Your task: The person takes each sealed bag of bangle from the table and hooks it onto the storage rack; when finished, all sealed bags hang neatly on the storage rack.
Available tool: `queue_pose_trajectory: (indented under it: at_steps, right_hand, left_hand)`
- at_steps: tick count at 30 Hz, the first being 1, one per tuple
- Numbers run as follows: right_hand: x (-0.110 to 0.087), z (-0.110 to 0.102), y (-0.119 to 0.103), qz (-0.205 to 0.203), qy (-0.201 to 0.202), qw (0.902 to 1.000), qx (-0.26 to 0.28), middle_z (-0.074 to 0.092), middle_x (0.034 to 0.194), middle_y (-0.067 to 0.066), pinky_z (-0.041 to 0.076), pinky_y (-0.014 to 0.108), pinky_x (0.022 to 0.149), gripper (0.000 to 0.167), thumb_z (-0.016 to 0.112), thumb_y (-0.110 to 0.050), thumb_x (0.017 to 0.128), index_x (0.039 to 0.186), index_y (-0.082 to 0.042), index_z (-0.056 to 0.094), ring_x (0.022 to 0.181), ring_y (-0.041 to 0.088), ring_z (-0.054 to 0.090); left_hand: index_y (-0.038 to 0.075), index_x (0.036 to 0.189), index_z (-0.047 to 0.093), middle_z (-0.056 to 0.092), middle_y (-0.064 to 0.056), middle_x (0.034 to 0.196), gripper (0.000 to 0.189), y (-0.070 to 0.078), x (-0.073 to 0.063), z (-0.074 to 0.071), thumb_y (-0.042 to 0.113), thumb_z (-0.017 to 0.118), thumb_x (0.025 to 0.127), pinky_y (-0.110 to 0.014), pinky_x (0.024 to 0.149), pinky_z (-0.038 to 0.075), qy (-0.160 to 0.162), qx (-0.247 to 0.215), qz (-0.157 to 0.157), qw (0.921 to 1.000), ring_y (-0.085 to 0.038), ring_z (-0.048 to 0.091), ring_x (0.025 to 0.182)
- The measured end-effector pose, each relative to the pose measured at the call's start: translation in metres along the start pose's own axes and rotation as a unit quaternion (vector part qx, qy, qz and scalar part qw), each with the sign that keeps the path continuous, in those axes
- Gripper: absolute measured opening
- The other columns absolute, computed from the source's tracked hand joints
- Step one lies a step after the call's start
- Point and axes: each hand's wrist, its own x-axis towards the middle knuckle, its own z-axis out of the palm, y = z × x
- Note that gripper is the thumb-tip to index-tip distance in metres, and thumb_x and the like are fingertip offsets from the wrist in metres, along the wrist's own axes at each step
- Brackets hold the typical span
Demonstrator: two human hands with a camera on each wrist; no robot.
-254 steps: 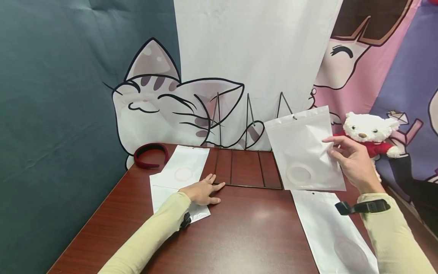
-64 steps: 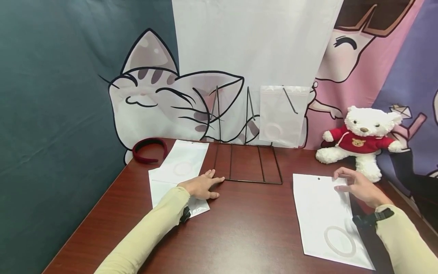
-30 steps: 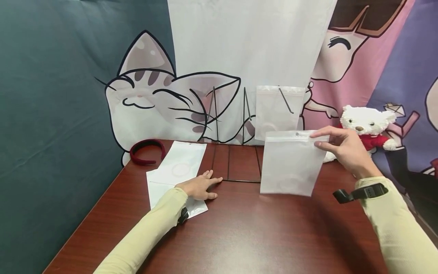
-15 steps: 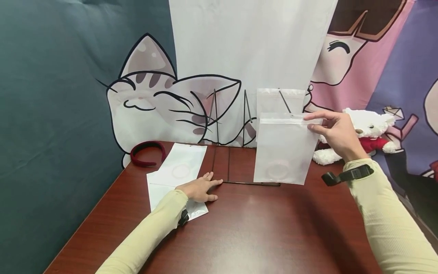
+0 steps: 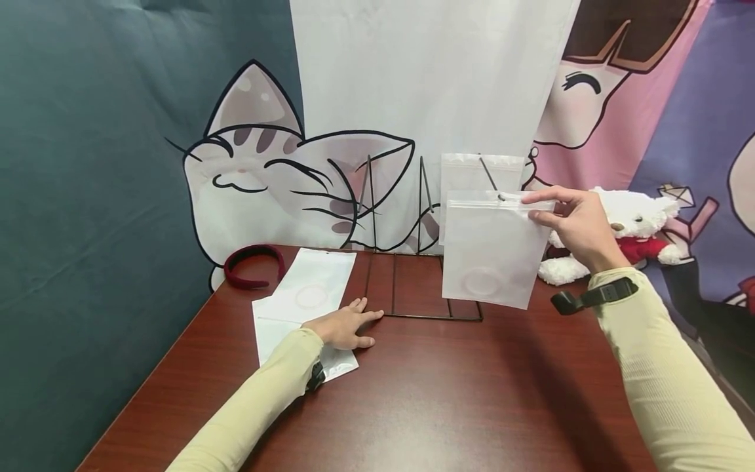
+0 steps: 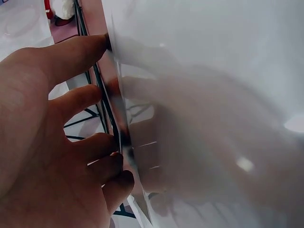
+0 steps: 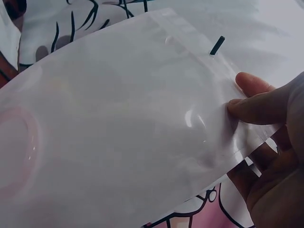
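My right hand (image 5: 580,226) pinches the top right corner of a white zip bag (image 5: 495,252) between thumb and fingers. A pale ring shape shows near that bag's bottom. In the right wrist view the end of a dark wire hook (image 7: 218,45) pokes out through the bag's top strip. Behind it, another white zip bag (image 5: 457,172) hangs on the same hook of the black wire rack (image 5: 433,318). My left hand (image 5: 345,326) lies with fingers spread at the rack's front left corner, over two overlapping white bags (image 5: 321,278) on the table.
A dark red headband (image 5: 255,284) lies at the back left of the brown table (image 5: 413,406). Two other rack hooks (image 5: 426,183) stand left of the bags. A white teddy bear (image 5: 634,213) in red sits behind my right hand. Printed cloth hangs behind.
The bag held earliest now hangs on the right hook. My right hand has since picked up the bag from the table's right side and raised it to that hook's tip. The left hand stayed.
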Motion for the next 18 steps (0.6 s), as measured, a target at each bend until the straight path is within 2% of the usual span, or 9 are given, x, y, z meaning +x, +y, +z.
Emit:
queue_pose_trajectory:
  at_steps: [2, 5, 8, 18]
  right_hand:
    - [0.001, 0.0, 0.001, 0.001, 0.001, 1.0, -0.004, 0.068, 0.071, -0.017, 0.025, 0.032, 0.043, 0.028, 0.075, 0.002, 0.085, 0.112, -0.004, 0.076, 0.048, 0.006, 0.034]
    - [0.004, 0.001, 0.002, 0.005, 0.002, 0.9999, -0.01, 0.059, 0.057, -0.009, 0.026, 0.031, 0.042, 0.028, 0.076, 0.0, 0.085, 0.112, -0.006, 0.076, 0.048, 0.006, 0.034]
    - [0.007, 0.002, 0.002, 0.013, 0.002, 0.9999, -0.009, 0.052, 0.05, -0.004, 0.029, 0.029, 0.041, 0.028, 0.076, -0.001, 0.085, 0.113, -0.007, 0.076, 0.048, 0.006, 0.036]
    - [0.023, 0.008, 0.008, 0.03, 0.007, 0.9995, -0.008, 0.046, 0.047, -0.011, 0.026, 0.031, 0.042, 0.028, 0.076, -0.003, 0.086, 0.113, -0.01, 0.077, 0.045, 0.004, 0.033]
  left_hand:
    - [0.022, 0.155, 0.041, 0.019, -0.024, 0.166, 0.064, 0.0, 0.0, 0.001, 0.036, 0.064, 0.097, -0.053, 0.125, 0.025, -0.001, -0.001, 0.001, 1.0, -0.038, 0.016, 0.157]
    - [0.023, 0.155, 0.041, 0.019, -0.024, 0.166, 0.063, 0.0, 0.001, 0.001, 0.036, 0.064, 0.097, -0.053, 0.125, 0.025, 0.001, 0.001, -0.001, 1.0, -0.037, 0.016, 0.157]
    - [0.024, 0.155, 0.041, 0.019, -0.023, 0.166, 0.063, 0.0, 0.0, 0.001, 0.037, 0.063, 0.097, -0.053, 0.125, 0.025, 0.001, 0.003, -0.003, 1.0, -0.037, 0.016, 0.157]
    - [0.024, 0.155, 0.04, 0.019, -0.023, 0.167, 0.063, 0.001, 0.0, 0.0, 0.037, 0.063, 0.098, -0.052, 0.125, 0.024, -0.002, 0.004, -0.007, 1.0, -0.036, 0.016, 0.158]
